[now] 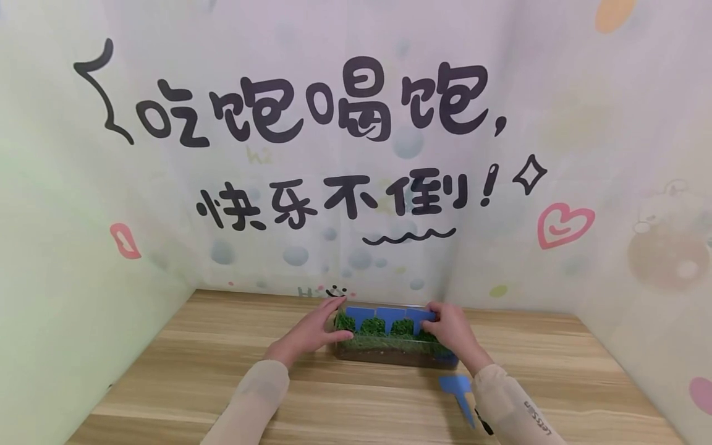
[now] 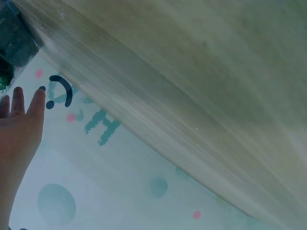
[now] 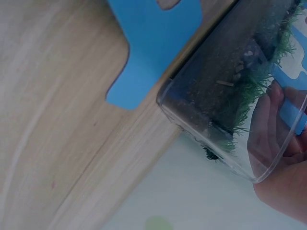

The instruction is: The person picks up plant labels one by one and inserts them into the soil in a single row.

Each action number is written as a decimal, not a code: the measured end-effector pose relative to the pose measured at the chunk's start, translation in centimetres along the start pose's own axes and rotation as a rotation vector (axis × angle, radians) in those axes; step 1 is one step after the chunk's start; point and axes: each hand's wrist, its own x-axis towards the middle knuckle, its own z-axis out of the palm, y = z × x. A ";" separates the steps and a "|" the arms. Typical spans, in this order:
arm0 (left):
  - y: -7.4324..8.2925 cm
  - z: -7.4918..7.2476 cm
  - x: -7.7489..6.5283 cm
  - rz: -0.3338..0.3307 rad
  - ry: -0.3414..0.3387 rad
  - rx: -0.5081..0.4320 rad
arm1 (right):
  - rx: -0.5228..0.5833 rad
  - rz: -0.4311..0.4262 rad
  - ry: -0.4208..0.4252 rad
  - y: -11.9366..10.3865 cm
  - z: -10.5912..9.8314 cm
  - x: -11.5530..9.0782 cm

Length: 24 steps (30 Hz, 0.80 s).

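Observation:
A clear plastic box (image 1: 384, 356) holding dark soil and green grass (image 1: 372, 326) stands near the back of the wooden table. Several blue T-shaped plant labels (image 1: 361, 313) stand in a row along it. My left hand (image 1: 308, 330) spans the box's left end, thumb at the front and fingers toward the back; its fingers look straight in the left wrist view. At the right end, my right hand (image 1: 453, 329) reaches inside and pinches the rightmost blue plant label (image 3: 289, 114) between thumb and fingers. That label's lower part is hidden in the head view.
Another blue plant label (image 1: 456, 384) lies on the table (image 1: 345, 408) in front of the box's right end, beside my right sleeve (image 1: 512, 408). Behind the table hangs a pale printed backdrop (image 1: 334, 266), close to the back of the box.

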 end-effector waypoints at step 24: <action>-0.4 0.1 0.2 0.005 -0.004 0.003 | -0.022 -0.002 -0.028 0.5 0.3 0.2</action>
